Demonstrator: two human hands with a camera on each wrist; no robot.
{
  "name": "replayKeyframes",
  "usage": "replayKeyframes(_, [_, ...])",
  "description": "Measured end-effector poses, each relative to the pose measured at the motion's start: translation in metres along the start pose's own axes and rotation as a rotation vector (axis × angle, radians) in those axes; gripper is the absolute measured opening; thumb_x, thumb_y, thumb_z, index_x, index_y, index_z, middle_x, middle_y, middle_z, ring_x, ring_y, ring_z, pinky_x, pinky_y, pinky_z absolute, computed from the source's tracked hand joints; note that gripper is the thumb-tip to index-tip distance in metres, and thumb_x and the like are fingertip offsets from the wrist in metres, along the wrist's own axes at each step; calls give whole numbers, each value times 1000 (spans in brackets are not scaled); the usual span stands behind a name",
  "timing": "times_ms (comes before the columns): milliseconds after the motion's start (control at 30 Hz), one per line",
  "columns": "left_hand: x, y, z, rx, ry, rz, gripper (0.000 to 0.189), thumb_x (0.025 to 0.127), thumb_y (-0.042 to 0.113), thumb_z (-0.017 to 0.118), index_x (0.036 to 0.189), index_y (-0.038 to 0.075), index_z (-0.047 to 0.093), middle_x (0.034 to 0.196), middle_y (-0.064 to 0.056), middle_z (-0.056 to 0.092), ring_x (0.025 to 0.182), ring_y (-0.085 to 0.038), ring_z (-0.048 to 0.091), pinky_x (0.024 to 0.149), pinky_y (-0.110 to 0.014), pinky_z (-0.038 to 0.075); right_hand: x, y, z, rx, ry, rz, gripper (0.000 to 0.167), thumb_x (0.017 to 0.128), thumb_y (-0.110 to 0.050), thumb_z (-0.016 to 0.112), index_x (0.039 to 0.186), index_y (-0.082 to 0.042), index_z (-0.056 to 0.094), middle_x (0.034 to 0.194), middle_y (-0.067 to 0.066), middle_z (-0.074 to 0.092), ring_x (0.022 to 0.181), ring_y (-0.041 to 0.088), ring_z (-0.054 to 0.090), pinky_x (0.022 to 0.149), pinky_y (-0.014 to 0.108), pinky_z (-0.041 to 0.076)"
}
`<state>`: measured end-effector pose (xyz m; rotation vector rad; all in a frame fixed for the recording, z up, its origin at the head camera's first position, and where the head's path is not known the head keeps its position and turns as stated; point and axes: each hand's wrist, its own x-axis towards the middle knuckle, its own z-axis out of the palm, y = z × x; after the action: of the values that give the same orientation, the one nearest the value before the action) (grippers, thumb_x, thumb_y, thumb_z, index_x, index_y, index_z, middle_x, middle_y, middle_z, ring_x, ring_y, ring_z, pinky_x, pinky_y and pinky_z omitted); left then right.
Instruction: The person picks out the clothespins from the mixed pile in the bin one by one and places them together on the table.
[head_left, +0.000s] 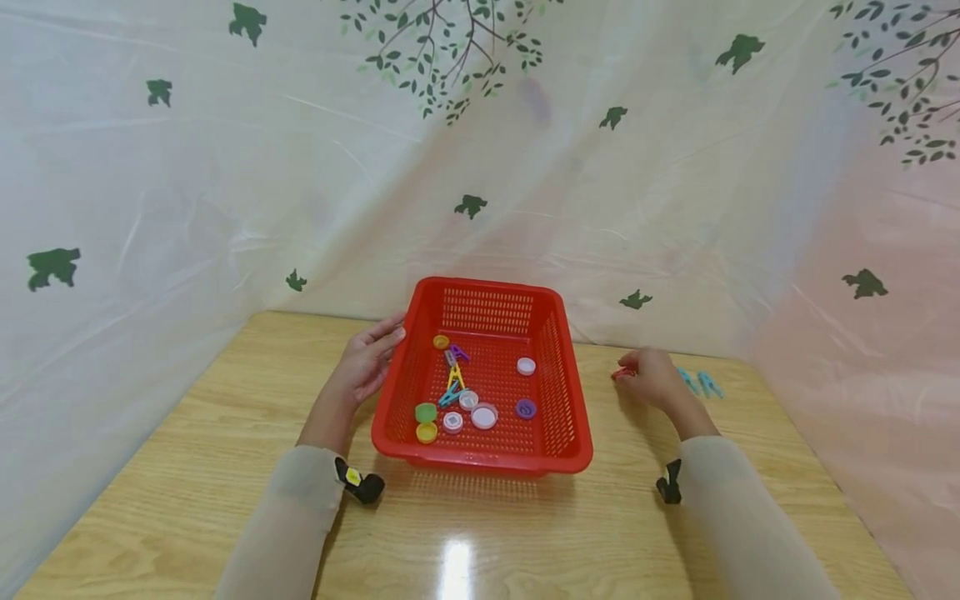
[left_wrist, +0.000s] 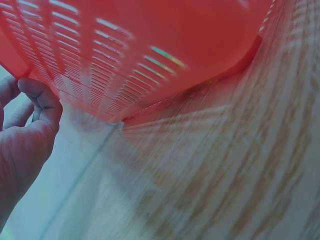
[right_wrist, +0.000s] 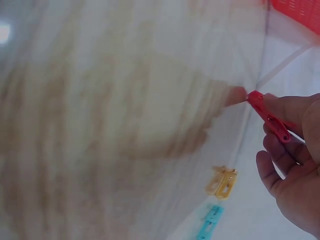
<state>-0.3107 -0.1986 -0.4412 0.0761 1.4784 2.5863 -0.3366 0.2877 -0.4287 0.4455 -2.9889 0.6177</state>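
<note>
A red plastic basket (head_left: pixel 487 461) with slotted walls stands mid-table. My left hand (head_left: pixel 366 360) grips its left rim, thumb and fingertips meeting at the edge in the left wrist view. Inside lie several round lids, among them a white lid (head_left: pixel 484 416) and a purple lid (head_left: pixel 526 408). Purple, yellow and teal clothespins lie there too, the yellow clothespin (head_left: pixel 455 377) near the left wall. To the basket's right, my right hand (head_left: pixel 651 381) pinches a red clothespin (right_wrist: pixel 269 117) between thumb and index finger, low over the table.
Right of my right hand lie teal clothespins (head_left: pixel 708 384) on the wooden table (head_left: pixel 187 442). The right wrist view also shows a yellow clothespin (right_wrist: pixel 226 183), hidden by the hand in the head view. A patterned curtain (head_left: pixel 360 208) hangs along the table's back edge.
</note>
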Motion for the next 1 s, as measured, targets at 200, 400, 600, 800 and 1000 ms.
replayKeyframes(200, [0,-1,0,8,-6,-4,54,101,17,66,152,11,50,142,-11,60,111,-20,68,94,-37,57,-2,7,7,-11,-38,73,28,93,-12,71,110,10,71,101,21,72,92,35,66,89,53,57])
replayKeyframes(400, [-1,-1,-1,10,0,-5,54,101,17,66,152,11,50,143,-12,59,110,-19,69,94,-37,57,-3,8,8,-21,-77,79,24,92,-11,72,109,7,71,99,18,72,90,31,65,88,52,57])
replayKeyframes(600, [-1,-1,-1,-2,4,-16,53,101,17,66,152,13,51,145,-12,57,112,-20,68,95,-38,56,-6,11,5,-32,-115,9,21,91,-9,72,105,5,73,95,15,73,88,29,67,84,49,58])
replayKeyframes(800, [0,0,-1,-6,-2,-21,53,101,17,65,152,13,50,145,-11,57,110,-19,68,94,-37,57,-11,14,-12,-9,-224,-56,29,87,-7,75,113,5,71,94,10,71,87,26,66,81,47,58])
replayKeyframes(1000, [2,0,1,-20,-8,13,54,102,13,64,153,7,47,126,-5,67,99,-14,70,86,-32,61,-13,17,-20,12,-278,-82,30,90,-11,78,117,2,73,95,7,73,89,25,68,83,47,59])
